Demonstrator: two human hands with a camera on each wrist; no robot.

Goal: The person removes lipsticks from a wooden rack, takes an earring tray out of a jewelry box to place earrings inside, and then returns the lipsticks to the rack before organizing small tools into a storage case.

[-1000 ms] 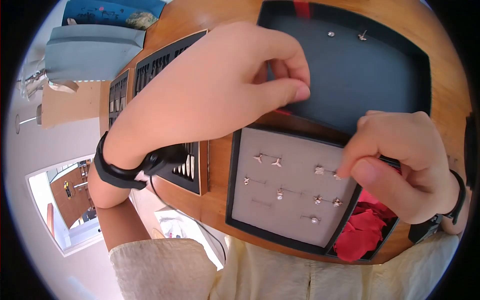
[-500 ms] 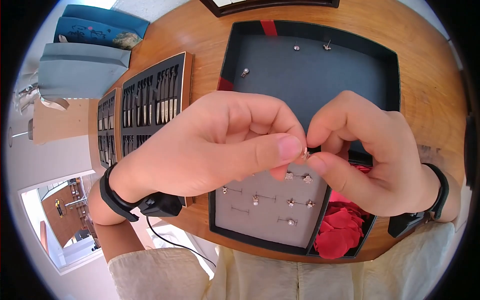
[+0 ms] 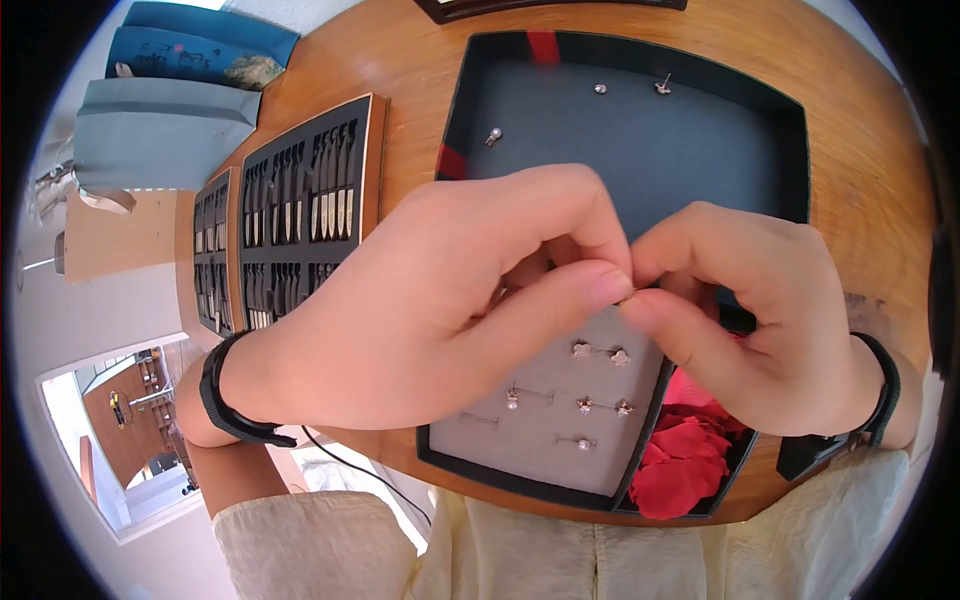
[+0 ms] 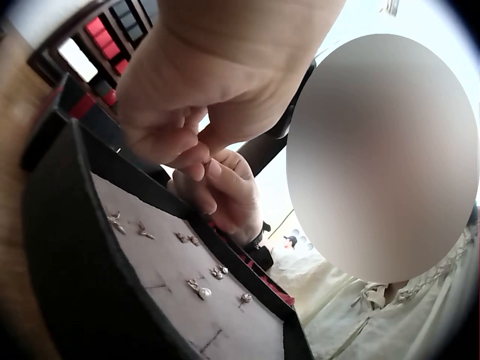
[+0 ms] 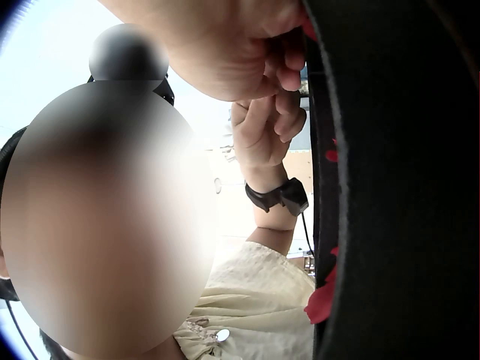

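Observation:
Thumb and forefinger of my left hand (image 3: 500, 310) meet those of my right hand (image 3: 755, 310) above the grey earring pad (image 3: 540, 455). Both hands pinch a small earring, almost wholly hidden by the fingertips. In the left wrist view the pad carries several stud earrings, among them a pearl one (image 4: 204, 291) and a pair like small tails (image 4: 145, 231). Flower-shaped studs (image 3: 582, 350) sit just below the hands in the head view. The left hand covers the pad's upper left part.
Beyond the hands lies a dark box lid (image 3: 700, 150) with loose earrings, one with a pearl (image 3: 494, 136). Red petals (image 3: 682, 465) fill a compartment right of the pad. Cases of dark-handled tools (image 3: 300, 200) and blue paper bags (image 3: 165, 125) stand left.
The left hand has come down from over the lid and met the right hand above the pad. Since half a second ago, its fingertips have closed over the earring that showed between them.

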